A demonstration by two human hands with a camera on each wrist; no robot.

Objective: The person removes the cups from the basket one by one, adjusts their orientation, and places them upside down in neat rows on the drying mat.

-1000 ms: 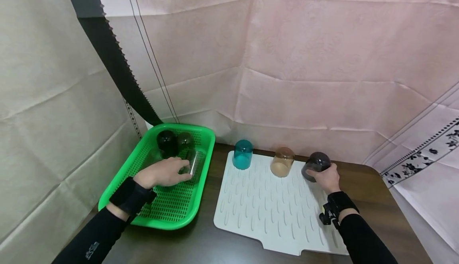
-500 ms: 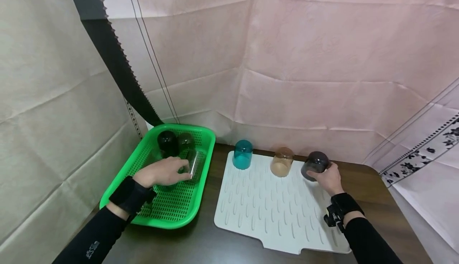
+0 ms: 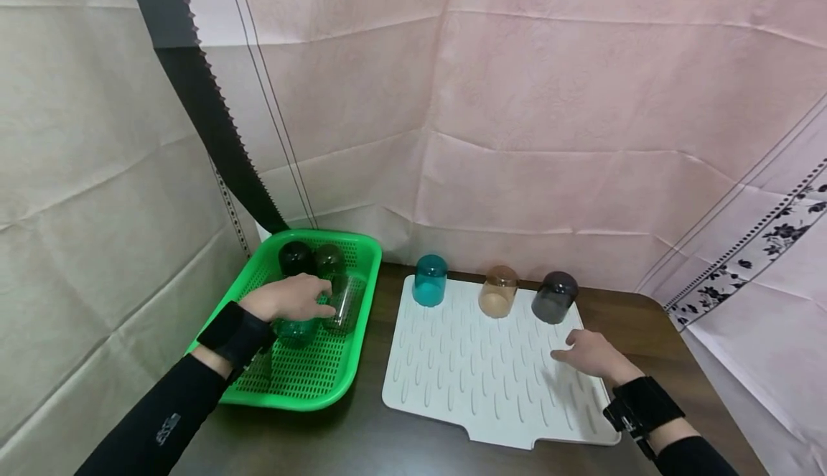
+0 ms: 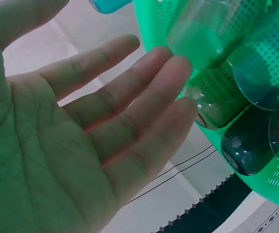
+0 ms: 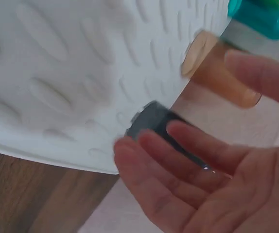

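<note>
- The left hand hovers in the green basket, fingers straight and slightly apart, holding nothing, over a clear glass lying on its side.
- A black cup and an olive cup stand upside down at the basket's far end.
- The right hand lies over the white ribbed mat, fingers relaxed and apart, near the grey cup.
- Teal cup and amber cup stand inverted beside it.
- The left sleeve bears a small logo, too small to read.

green basket, white ridged mat, teal cup
</note>
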